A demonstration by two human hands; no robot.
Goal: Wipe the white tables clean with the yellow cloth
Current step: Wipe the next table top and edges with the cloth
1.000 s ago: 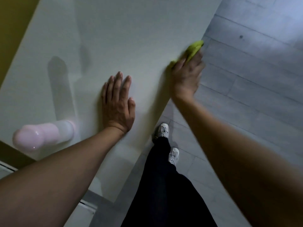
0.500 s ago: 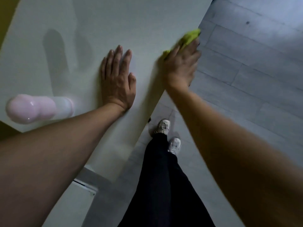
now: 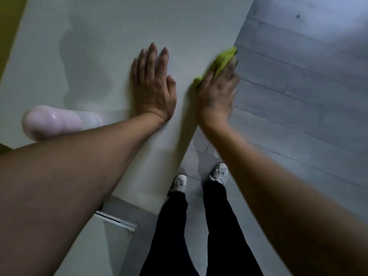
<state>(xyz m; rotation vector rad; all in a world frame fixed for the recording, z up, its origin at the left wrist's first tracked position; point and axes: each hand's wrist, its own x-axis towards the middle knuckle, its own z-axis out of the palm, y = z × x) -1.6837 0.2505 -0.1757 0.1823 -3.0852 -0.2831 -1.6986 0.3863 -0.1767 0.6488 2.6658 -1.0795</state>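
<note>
1. since the earlier frames the right hand (image 3: 216, 92) has stayed at the table's right edge with the yellow cloth (image 3: 220, 63), while the feet have changed: both pale sneakers (image 3: 219, 173) now stand side by side on the floor, where one was ahead of the other.
2. the left hand (image 3: 153, 86) has kept its place, palm flat on the white table (image 3: 111, 28), fingers straight and together, released, grasping nothing.
3. the right hand presses down on the cloth with fingers spread over it; motion blur hides whether they curl round it, so i cannot tell if it is grasped.
4. the cloth is soft and crumpled, a bunched strip lying on the table's right edge; its long axis runs from near-left to far-right, and its far end pokes out past the fingertips towards the floor.
5. the table top is smooth, matte and flat with a straight edge.
6. a glossy pale pink rounded object (image 3: 49, 121), bulbous at its left end, lies on the table's near-left part, just beside the left forearm.
7. the floor (image 3: 308, 86) is grey planks with a faint grain.
</note>
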